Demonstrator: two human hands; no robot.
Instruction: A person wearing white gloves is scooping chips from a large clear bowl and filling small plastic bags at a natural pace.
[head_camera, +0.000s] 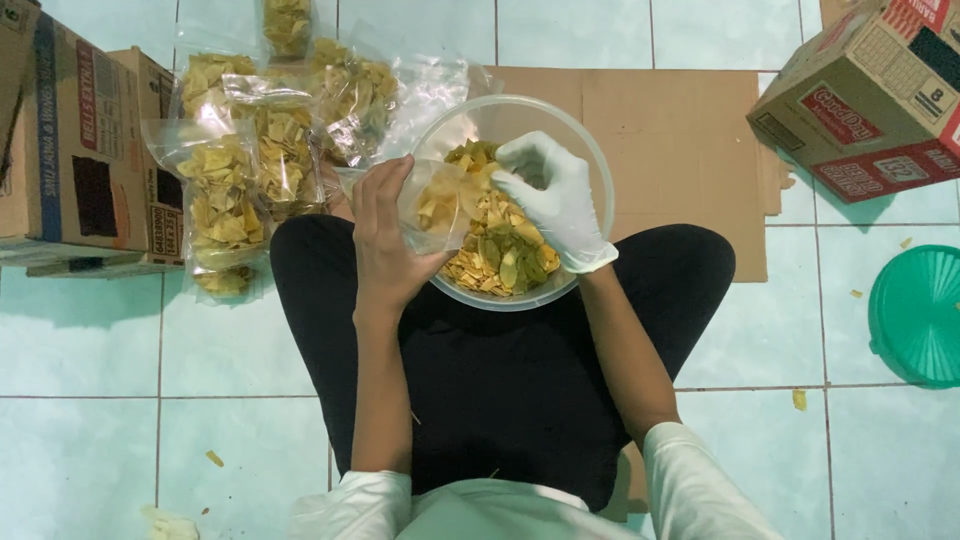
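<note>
Over the person's lap, the bare left hand (385, 235) has its grip closed around a small clear plastic bag (435, 205), holding it at the near left rim of a clear round bowl (590, 160) that sits between the knees. The bag already has some yellow chips in it. Just right of that grip, the right hand (555, 195), in a white glove, has its fingers curled down into the bowl, touching the yellow and green chips (500, 255) heaped there; whether they pinch any I cannot tell. Beyond the left grip, on the tiled floor (80, 350), lie several filled bags (225, 200) of the same chips, with cardboard boxes (70, 140) further left. Well to the right of the gloved grip rests a green lid (920, 315).
</note>
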